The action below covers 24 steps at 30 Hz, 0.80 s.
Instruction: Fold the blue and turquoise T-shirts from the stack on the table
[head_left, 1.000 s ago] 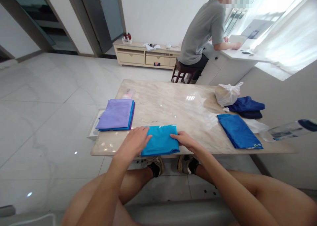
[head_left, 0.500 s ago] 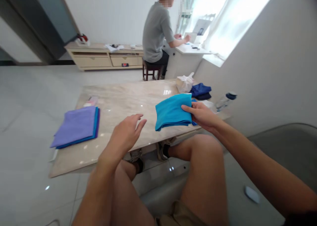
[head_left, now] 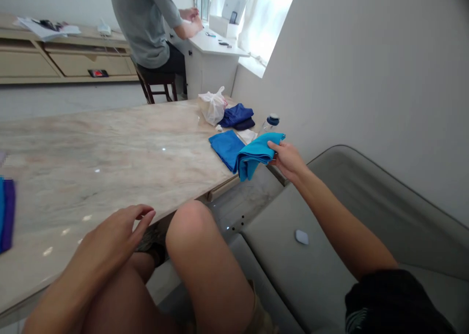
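My right hand (head_left: 289, 160) pinches a folded turquoise cloth (head_left: 258, 149) by its right edge, thumb on top. The cloth's left part droops over the table's edge, in front of a folded blue cloth (head_left: 226, 148) lying on the table. Whether the two touch, I cannot tell. My left hand (head_left: 113, 234) hovers at the table's near edge above my leg, holding nothing, its thumb apart from the fingers. At the far left, a stack of folded cloths shows only a purple edge (head_left: 9, 216) and a blue strip; the rest is cut off.
The marble-topped table (head_left: 139, 148) bears a white plastic bag (head_left: 212, 108), dark blue fabric (head_left: 238, 115) and a clear bottle (head_left: 270, 122) at its far right. A grey sofa (head_left: 278, 221) with a small white case (head_left: 302, 237) is at right. A person (head_left: 141, 29) sits beyond.
The view has turned right. My right hand has carried the turquoise cloth rightward, near the blue cloth, and its free end now hangs down. My left hand is lower, nearer my leg.
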Each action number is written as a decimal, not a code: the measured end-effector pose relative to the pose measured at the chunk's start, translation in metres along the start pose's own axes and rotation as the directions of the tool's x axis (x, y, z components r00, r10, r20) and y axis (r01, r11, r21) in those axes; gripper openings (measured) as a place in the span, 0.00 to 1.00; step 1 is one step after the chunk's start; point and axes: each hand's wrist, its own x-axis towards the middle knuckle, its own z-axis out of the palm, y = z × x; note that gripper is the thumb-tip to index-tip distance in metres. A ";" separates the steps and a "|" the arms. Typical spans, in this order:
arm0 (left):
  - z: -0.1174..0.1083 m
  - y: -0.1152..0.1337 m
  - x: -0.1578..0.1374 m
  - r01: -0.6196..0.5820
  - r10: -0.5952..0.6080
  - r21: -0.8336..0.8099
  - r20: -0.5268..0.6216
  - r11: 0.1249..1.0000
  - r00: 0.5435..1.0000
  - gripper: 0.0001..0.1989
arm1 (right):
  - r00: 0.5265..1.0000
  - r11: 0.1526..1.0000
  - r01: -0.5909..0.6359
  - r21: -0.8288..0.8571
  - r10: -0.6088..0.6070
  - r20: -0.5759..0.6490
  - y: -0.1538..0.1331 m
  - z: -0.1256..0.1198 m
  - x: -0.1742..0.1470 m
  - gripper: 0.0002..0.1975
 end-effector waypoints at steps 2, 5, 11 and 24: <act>0.002 0.002 0.003 0.007 -0.007 0.000 0.009 1.000 1.000 0.28 | 0.999 0.999 0.041 0.036 -0.040 -0.033 0.003 0.005 0.025 0.08; 0.004 0.007 0.005 0.020 -0.020 0.013 0.031 1.000 0.999 0.27 | 0.990 0.989 0.117 0.092 -0.109 -0.086 0.010 0.022 0.063 0.07; 0.007 0.018 0.003 0.052 -0.055 0.067 0.047 0.996 0.997 0.26 | 0.992 0.994 -0.106 0.006 0.106 -0.073 0.096 0.055 0.076 0.05; 0.017 0.017 0.018 0.068 -0.078 0.071 0.153 0.995 0.985 0.25 | 0.901 0.780 0.434 -0.451 -0.393 0.185 0.128 -0.005 0.069 0.17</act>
